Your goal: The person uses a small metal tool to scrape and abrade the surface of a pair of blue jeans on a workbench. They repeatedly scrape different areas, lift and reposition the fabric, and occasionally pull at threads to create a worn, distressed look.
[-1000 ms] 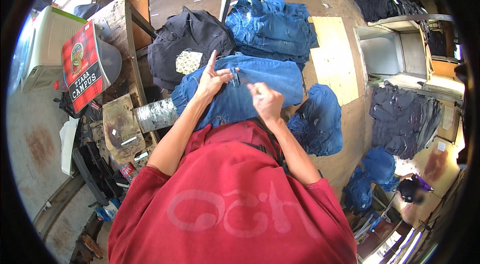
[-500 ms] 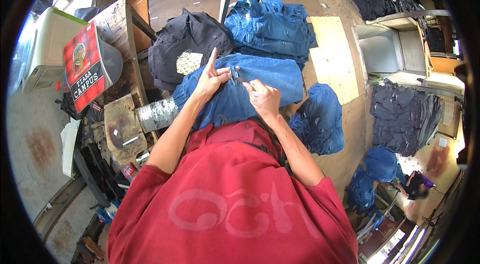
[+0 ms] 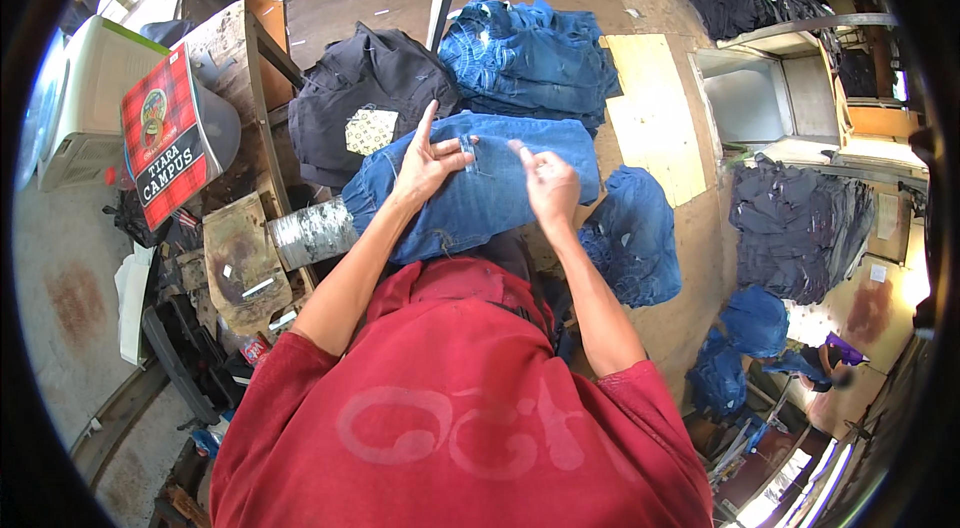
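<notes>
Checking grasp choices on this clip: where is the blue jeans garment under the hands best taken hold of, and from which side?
Probably the far waistband edge of the blue jeans, taken from above. The garment lies flat over a rounded support, the left hand presses it down beside a belt loop, and the right hand hovers close, so that thick edge looks the easiest to pinch.

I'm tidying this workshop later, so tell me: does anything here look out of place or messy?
Yes. Several blue jeans lie crumpled on the floor right of the table instead of on the folded blue stack. More blue bundles sit loose further right. The pair of jeans under the left hand and right hand lies flat.
</notes>
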`<state>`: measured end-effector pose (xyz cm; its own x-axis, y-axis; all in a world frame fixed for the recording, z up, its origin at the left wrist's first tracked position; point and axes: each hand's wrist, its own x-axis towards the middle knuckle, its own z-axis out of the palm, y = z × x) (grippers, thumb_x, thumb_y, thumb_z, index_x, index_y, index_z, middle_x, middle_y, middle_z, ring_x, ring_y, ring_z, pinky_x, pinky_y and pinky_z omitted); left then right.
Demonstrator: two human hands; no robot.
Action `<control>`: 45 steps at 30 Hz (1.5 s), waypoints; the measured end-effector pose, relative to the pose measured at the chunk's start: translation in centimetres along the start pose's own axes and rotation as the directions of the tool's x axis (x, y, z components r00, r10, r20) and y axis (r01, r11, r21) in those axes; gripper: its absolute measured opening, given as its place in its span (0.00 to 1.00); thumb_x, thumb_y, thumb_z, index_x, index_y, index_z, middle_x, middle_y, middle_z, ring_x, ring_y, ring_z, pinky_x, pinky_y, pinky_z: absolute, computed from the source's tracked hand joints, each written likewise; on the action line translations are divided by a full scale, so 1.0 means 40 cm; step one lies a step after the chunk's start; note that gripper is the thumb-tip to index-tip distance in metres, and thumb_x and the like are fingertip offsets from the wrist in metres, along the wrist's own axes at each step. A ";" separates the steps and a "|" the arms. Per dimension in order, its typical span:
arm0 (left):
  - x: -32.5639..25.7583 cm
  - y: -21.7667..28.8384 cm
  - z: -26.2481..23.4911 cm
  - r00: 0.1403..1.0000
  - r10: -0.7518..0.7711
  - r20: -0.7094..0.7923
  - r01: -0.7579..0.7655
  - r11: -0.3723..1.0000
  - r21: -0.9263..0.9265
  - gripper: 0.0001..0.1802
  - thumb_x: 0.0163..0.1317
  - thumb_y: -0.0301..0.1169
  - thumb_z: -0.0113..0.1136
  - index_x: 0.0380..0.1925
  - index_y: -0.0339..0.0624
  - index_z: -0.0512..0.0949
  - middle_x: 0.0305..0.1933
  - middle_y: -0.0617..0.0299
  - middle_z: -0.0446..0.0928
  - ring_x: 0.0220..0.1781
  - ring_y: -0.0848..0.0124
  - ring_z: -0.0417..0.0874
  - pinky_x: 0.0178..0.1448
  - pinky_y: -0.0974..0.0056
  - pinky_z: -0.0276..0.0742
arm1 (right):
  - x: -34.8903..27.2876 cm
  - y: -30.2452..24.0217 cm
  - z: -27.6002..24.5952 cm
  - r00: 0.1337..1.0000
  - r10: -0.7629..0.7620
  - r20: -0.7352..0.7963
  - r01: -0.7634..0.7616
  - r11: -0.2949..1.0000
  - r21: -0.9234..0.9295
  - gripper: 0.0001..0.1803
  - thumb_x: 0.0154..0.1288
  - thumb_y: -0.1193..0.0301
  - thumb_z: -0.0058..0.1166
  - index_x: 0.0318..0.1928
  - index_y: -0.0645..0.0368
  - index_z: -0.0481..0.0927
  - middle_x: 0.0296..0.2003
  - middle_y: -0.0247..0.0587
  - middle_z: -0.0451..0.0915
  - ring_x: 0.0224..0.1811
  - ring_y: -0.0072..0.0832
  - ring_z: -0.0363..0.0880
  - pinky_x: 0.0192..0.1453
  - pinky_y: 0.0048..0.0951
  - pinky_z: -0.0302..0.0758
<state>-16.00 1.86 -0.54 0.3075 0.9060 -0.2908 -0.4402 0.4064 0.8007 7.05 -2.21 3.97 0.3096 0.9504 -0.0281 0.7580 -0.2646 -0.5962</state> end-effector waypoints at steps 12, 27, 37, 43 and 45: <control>-0.117 -0.007 0.089 0.993 -0.011 -0.115 0.036 0.977 0.212 0.79 0.59 0.14 0.79 0.87 0.56 0.21 0.72 0.19 0.73 0.43 0.70 0.94 0.49 0.64 0.91 | 0.063 -0.060 -0.089 0.911 -0.206 0.357 0.282 0.943 -0.178 0.21 0.73 0.50 0.70 0.35 0.56 0.92 0.21 0.42 0.82 0.24 0.33 0.81 0.32 0.38 0.75; -0.122 -0.012 0.106 0.985 0.033 -0.170 -0.001 0.983 0.182 0.76 0.60 0.14 0.78 0.88 0.54 0.25 0.69 0.23 0.77 0.42 0.69 0.93 0.47 0.64 0.90 | 0.072 0.009 -0.112 0.915 -0.365 0.172 0.367 0.930 0.025 0.15 0.76 0.57 0.68 0.37 0.56 0.89 0.23 0.40 0.85 0.25 0.34 0.84 0.30 0.38 0.75; -0.076 0.033 0.198 0.805 0.593 -0.013 -0.262 0.375 0.889 0.09 0.68 0.27 0.72 0.46 0.43 0.88 0.38 0.55 0.90 0.37 0.59 0.92 0.44 0.56 0.86 | 0.132 0.294 -0.169 0.976 0.167 0.140 -0.212 0.874 0.437 0.16 0.84 0.57 0.60 0.45 0.57 0.81 0.27 0.28 0.80 0.28 0.17 0.74 0.34 0.28 0.70; 0.023 -0.161 0.340 0.883 0.377 0.280 -0.313 0.026 0.949 0.19 0.64 0.37 0.76 0.55 0.48 0.88 0.60 0.55 0.83 0.63 0.54 0.81 0.66 0.53 0.77 | 0.167 0.399 -0.115 0.994 -0.083 0.073 0.073 0.990 0.120 0.17 0.71 0.60 0.75 0.44 0.61 0.86 0.32 0.40 0.90 0.32 0.30 0.87 0.38 0.33 0.81; 0.045 -0.197 0.352 0.873 0.403 0.274 -0.295 -0.012 0.956 0.22 0.64 0.40 0.76 0.57 0.50 0.88 0.65 0.55 0.80 0.67 0.53 0.78 0.68 0.50 0.73 | 0.172 0.434 -0.106 0.991 -0.115 -0.064 0.123 0.985 0.124 0.18 0.70 0.59 0.75 0.47 0.61 0.88 0.35 0.44 0.92 0.35 0.37 0.91 0.40 0.35 0.83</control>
<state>-0.10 -1.38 -0.01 0.3222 0.9225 0.2127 0.7208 -0.3847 0.5765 24.79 -0.96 -3.16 0.2565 0.9621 0.0926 0.7130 -0.1237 -0.6901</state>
